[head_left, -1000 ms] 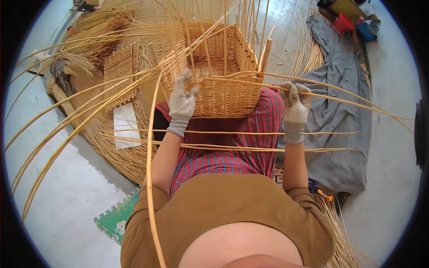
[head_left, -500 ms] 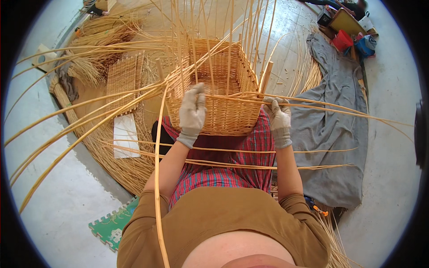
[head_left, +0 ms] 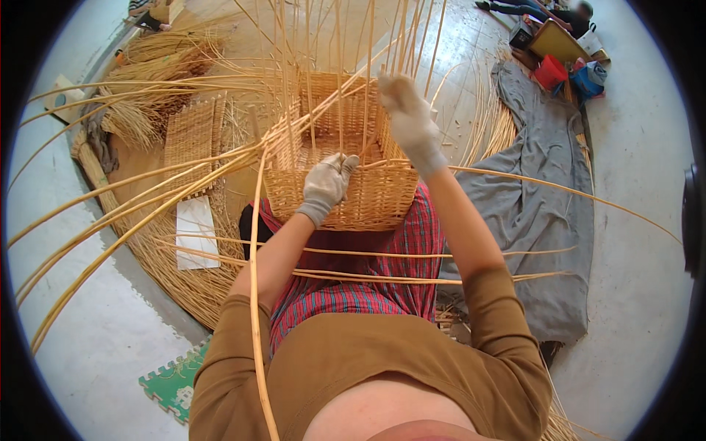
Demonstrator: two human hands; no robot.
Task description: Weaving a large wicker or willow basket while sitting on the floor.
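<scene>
A half-woven wicker basket (head_left: 375, 198) stands against my lap, its tall upright stakes rising out of the walls. My left hand (head_left: 327, 185), in a pale work glove, is closed over the rim of the near wall, thumb and fingertips pressed at a stake. Raised above the right side of the basket is my gloved right hand (head_left: 408, 117), close to the stakes there. Motion smears its fingers, so what it holds, if anything, is unclear. One long thin rod (head_left: 559, 181) runs from the near right corner out to the right.
Long rods (head_left: 147, 191) fan out left from the basket's left corner. Two loose sets of thin rods lie across my plaid-covered lap (head_left: 353, 294). A bundle of stalks (head_left: 169, 272) and a woven panel (head_left: 193, 132) lie left; a grey cloth (head_left: 529, 198) right. A red bucket (head_left: 549, 73) stands far right.
My right hand has lifted from the near right corner up and inward. My left hand has lowered onto the near rim. Only one of the two rods pointing right still lies there.
</scene>
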